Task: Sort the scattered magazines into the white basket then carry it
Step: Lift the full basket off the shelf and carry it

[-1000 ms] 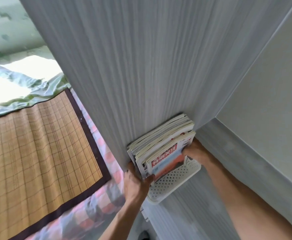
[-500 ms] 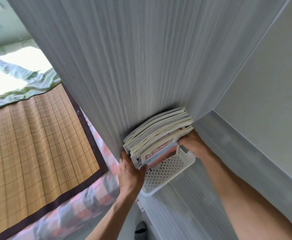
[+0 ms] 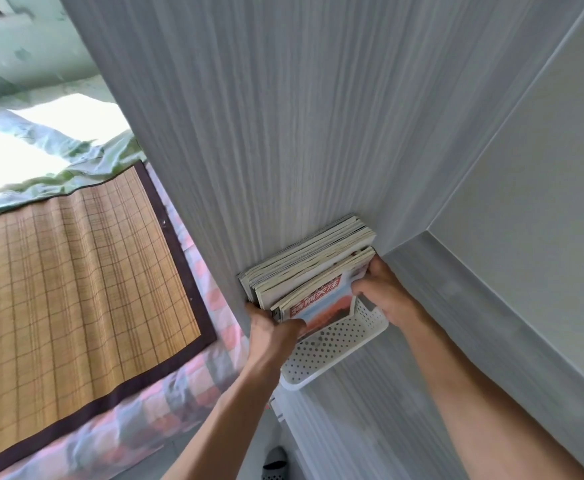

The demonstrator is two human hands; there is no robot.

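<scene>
A white perforated basket [image 3: 332, 348] sits on a grey wood-grain surface, pushed against a tall grey panel. Several magazines [image 3: 309, 263] stand upright in it, the nearest showing a red title and an orange-blue cover [image 3: 321, 304]. My left hand [image 3: 271, 332] grips the basket's left end, fingers against the magazines' edges. My right hand [image 3: 384, 289] holds the right end, thumb on the front magazine's cover. Both forearms reach in from below.
The tall grey panel [image 3: 266, 133] rises directly behind the basket, and a pale wall [image 3: 526, 168] closes the right side. At the left lies a bed with a bamboo mat [image 3: 68, 271], checked sheet and green bedding. A grey slipper [image 3: 276, 460] is on the floor below.
The basket and magazines have stayed against the panel while my hands keep their hold on both ends; the view has shifted slightly, and the front cover shows more fully now.
</scene>
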